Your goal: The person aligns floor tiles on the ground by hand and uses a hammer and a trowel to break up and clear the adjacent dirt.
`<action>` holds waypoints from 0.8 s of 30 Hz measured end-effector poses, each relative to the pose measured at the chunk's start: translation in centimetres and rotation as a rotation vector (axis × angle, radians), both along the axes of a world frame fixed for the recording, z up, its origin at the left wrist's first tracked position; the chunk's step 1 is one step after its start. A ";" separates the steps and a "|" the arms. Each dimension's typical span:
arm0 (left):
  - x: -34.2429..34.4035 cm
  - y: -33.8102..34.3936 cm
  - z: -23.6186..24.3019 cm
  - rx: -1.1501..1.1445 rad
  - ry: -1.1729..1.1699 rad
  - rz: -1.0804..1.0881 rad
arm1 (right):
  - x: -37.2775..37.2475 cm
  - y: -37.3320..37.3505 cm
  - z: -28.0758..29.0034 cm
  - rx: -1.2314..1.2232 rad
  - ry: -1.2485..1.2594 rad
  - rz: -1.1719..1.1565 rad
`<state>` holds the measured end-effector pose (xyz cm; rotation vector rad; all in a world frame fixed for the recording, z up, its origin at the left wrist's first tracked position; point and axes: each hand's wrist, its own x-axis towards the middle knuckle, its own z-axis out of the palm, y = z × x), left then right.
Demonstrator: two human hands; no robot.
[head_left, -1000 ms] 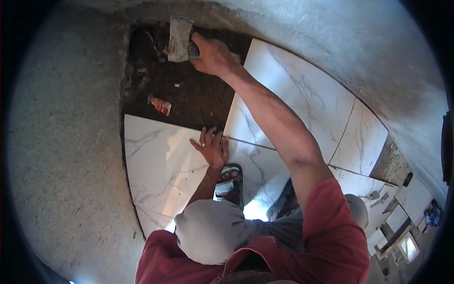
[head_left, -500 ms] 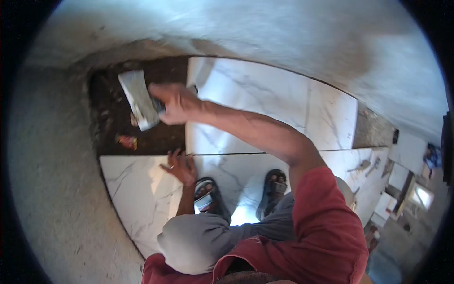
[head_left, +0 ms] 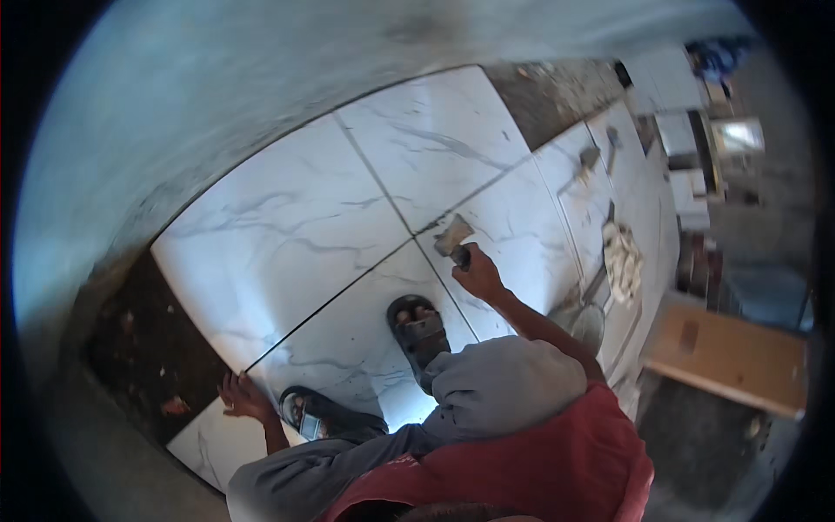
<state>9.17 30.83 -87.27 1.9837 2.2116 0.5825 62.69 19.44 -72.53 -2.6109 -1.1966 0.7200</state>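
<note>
My right hand (head_left: 480, 274) is closed around the dark handle of a trowel (head_left: 452, 235). The trowel's flat blade, coated in pale grey dirt, is over the marbled white floor tiles (head_left: 287, 209), close to where several joints meet. At the lower left, my left hand (head_left: 245, 398) holds nothing. Its fingers are spread at a tile edge, beside the patch of bare dark ground (head_left: 156, 348). A small reddish scrap (head_left: 175, 406) lies on that ground.
My sandalled feet stand on the tiles. A wall (head_left: 261, 78) curves along the far side. To the right are tools (head_left: 587, 163), a pale cloth (head_left: 622, 261) and a brown board (head_left: 731, 352). Another untiled patch (head_left: 544, 100) is at the far right.
My right hand has swung the trowel from above the bare ground at left to the tiles on the right. The view has turned right. My left hand stays by the tile edge.
</note>
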 end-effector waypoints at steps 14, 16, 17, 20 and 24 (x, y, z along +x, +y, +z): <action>-2.9 3.4 6.5 -0.503 0.003 -0.301 | 8.0 -20.5 -8.4 0.101 -0.358 -0.916; -1.8 5.2 7.9 -0.546 -0.094 -0.446 | 8.4 -22.8 -9.5 0.119 -0.403 -0.937; -0.5 6.4 8.9 -0.618 -0.187 -0.527 | 8.9 -24.2 -9.9 0.092 -0.417 -0.984; 0.7 11.8 12.2 -0.725 0.040 -0.664 | 9.2 -24.2 -10.8 0.129 -0.401 -0.955; 5.2 18.2 14.9 -0.900 0.093 -0.763 | 8.5 -23.7 -9.7 0.095 -0.440 -0.949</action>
